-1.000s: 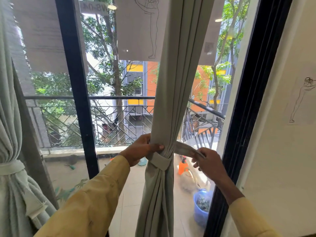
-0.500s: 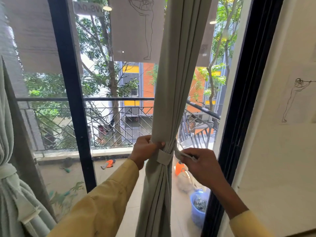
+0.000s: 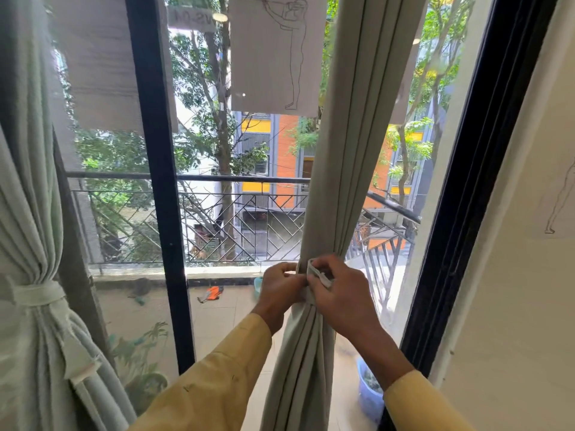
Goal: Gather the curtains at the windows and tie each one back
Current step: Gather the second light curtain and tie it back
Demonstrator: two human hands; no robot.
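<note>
A pale grey-green curtain [image 3: 351,157] hangs gathered into a narrow bundle in front of the window. A fabric tie-back band [image 3: 320,275] of the same colour wraps its waist. My left hand [image 3: 280,286] pinches the band against the left side of the bundle. My right hand [image 3: 337,290] covers the front of the bundle and grips the loose end of the band, fingers closed on it. Both hands touch each other at the waist. At the far left a second curtain [image 3: 28,231] hangs bound by its own tie-back [image 3: 40,293].
A black window mullion [image 3: 161,194] stands between the curtains and a black frame [image 3: 476,188] borders the right. Paper sheets with line drawings [image 3: 277,54] are stuck on the glass. A white wall [image 3: 522,275] is at right. Outside lie a railing and a blue bucket [image 3: 370,396].
My right hand has carried the band's loose end from the right side across the front of the bundle, meeting my left hand. The view has tilted down and left, showing more of the left curtain.
</note>
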